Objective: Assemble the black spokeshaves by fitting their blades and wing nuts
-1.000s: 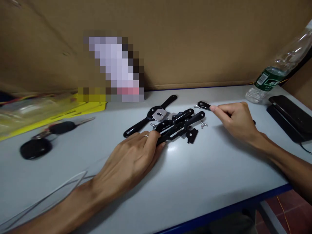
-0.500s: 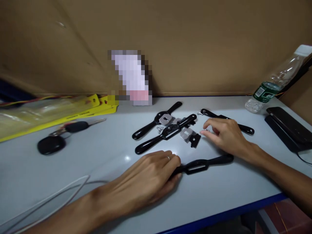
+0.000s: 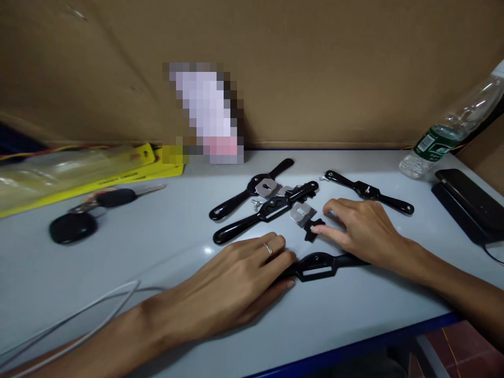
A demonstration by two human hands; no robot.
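Observation:
My left hand is wrapped round the left handle of a black spokeshave body lying near the table's front edge. Above that body's right handle is my right hand, thumb and index finger spread. Its thumb tip is at a small black cap plate; whether it presses on it I cannot tell. A slotted silver blade lies against this plate. Farther back, two more black spokeshaves, one behind and one in front, lie with another blade and a wing screw.
Another spokeshave lies at the back right, with a small screw at its tip. A plastic bottle leans behind a black phone. Keys, yellow-edged packaging and a white cable are on the left.
My right hand has opened its thumb and index finger and moved down towards the black cap plate. The small silver piece at its fingertips no longer shows there. My left hand keeps its hold.

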